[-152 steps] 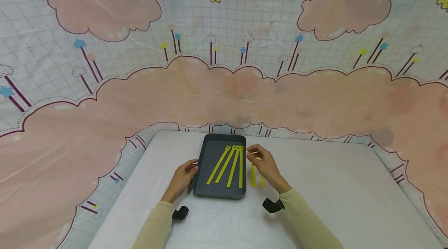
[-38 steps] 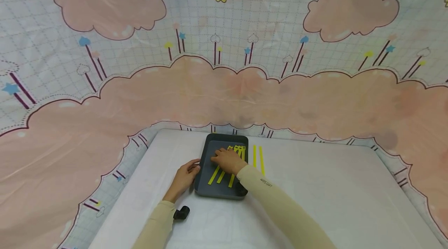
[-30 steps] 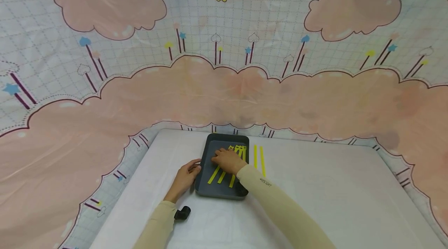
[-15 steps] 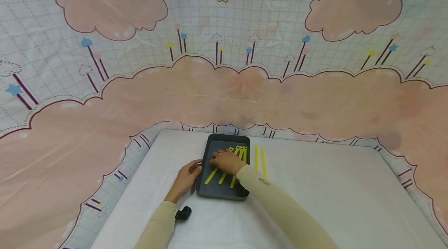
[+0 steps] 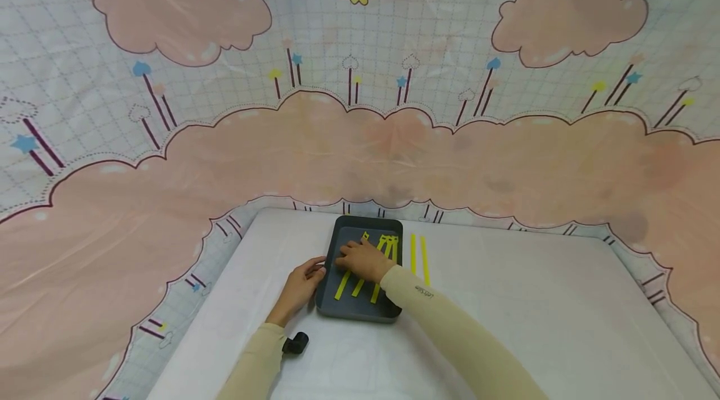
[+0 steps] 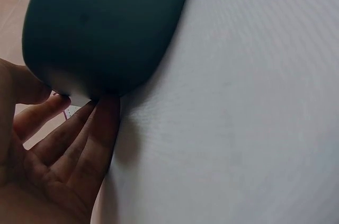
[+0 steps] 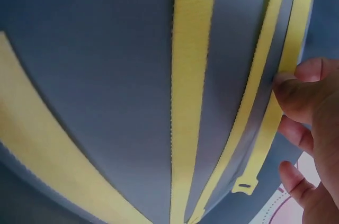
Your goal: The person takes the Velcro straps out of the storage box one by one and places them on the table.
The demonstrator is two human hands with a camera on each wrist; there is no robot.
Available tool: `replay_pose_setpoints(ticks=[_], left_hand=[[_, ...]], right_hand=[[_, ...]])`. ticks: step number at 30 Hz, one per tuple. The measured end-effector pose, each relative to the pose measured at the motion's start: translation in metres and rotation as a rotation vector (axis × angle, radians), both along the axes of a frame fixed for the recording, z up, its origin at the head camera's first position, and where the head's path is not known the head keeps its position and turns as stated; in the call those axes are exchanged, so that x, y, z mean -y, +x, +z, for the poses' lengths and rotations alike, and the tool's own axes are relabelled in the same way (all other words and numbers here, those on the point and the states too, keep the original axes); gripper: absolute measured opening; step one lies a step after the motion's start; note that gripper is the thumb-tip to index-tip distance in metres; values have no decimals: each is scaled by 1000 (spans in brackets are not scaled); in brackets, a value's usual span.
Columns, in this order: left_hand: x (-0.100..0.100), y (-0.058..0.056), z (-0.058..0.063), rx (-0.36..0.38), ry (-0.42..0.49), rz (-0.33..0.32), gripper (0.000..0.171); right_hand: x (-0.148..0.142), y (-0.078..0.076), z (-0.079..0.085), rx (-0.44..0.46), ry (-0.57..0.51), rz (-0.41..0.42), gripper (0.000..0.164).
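1. Right hand [image 5: 364,259] lies across the yellow straps [image 5: 360,284] in the dark tray [image 5: 349,311]; fingers [image 7: 299,94] pinch one strap's edge.
2. Left hand [image 5: 304,280], fingers straight, touches the tray's 9 o'clock wall.
3. Two loose straps [image 5: 419,253] lie on the tabletop [image 5: 534,312] at the tray's 3 o'clock.

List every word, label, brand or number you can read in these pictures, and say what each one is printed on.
Small dark print on the right sleeve: too small and blurred to read.
Gray tray, yellow straps, white table and cloud-patterned backdrop: no words, numbers or labels visible in any view.
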State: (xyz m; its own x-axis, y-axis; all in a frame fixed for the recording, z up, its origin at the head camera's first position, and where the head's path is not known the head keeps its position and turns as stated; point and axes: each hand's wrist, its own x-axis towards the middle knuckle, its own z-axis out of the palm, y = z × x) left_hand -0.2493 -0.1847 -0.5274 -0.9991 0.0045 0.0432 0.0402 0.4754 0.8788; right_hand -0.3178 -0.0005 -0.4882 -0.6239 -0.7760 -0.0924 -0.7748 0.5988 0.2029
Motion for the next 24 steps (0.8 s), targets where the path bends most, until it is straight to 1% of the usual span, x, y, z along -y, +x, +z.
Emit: replay_pose_setpoints(ticks=[7, 12, 19, 24], left_hand=[[1, -1, -1, 0, 2, 3, 38], [1, -2, -3, -10, 6, -5, 39], [1, -2, -3, -27, -11, -6, 38], [1, 0, -2, -32, -17, -7, 37]], right_hand=[[-3, 1, 2, -55, 7, 26, 29], [-6, 2, 6, -78, 5, 22, 31], [-9, 4, 18, -72, -41, 28, 31], [-10, 7, 24, -54, -103, 36, 30]])
